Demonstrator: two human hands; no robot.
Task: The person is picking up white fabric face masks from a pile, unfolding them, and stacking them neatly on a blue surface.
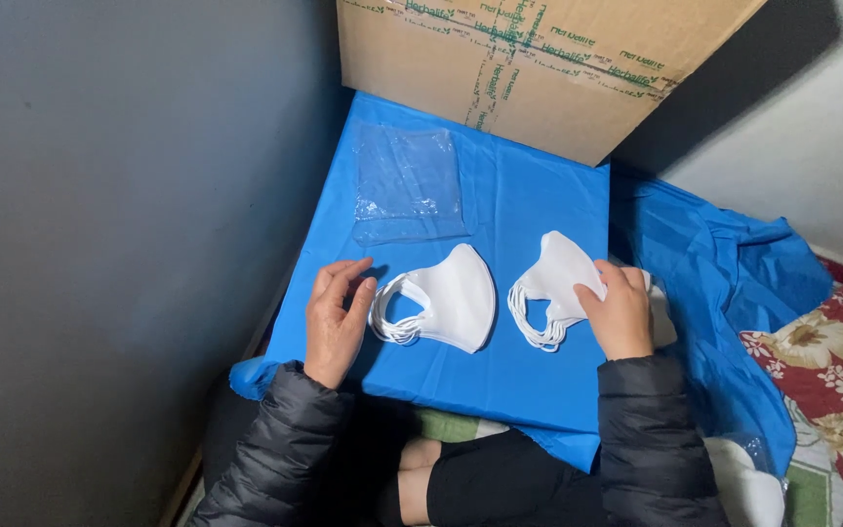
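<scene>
Two stacks of white face masks are steadied on a blue-covered board.

The left stack [441,301] is touched at its ear loops by the open left hand [336,320]; the right stack [558,283] is pressed flat under the right hand [621,312], nothing being clenched.

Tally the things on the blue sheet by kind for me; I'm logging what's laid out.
White face mask stacks: 2, one by the left hand at, one under the right hand at
Clear plastic bags: 1
Cardboard boxes: 1
Total: 4

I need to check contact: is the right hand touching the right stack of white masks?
Touching. The head view shows the right hand lying on the right mask stack, fingers covering its edge.
</scene>
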